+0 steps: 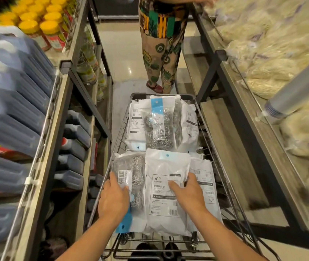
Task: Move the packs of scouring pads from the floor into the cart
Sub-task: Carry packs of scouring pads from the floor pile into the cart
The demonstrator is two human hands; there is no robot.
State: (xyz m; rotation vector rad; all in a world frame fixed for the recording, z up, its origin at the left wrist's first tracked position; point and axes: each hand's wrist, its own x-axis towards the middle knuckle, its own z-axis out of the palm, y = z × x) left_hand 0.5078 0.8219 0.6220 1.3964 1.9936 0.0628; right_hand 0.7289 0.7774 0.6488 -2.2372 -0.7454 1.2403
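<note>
In the cart (202, 117), near end, your left hand (114, 199) lies flat, fingers straight, on a clear-front pack (131, 172); your right hand (187, 193) rests spread on the white pack (166, 210) beside it. More packs (159, 123) lie farther in.

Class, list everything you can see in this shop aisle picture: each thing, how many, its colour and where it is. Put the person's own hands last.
Packs of scouring pads: at least six visible, white with blue tabs, silver pads inside, lying in the cart.
Cart: one, black wire, in the aisle centre.
Yellow-capped bottles: many, upper left shelf.
Dark jugs: many, blurred, left shelves.
Pale bagged goods: many, cream, right shelf.
Other shopper: one, patterned trousers, beyond the cart.
Left hand: fingers flat on the left front pack.
Right hand: fingers flat on the middle front pack.
</note>
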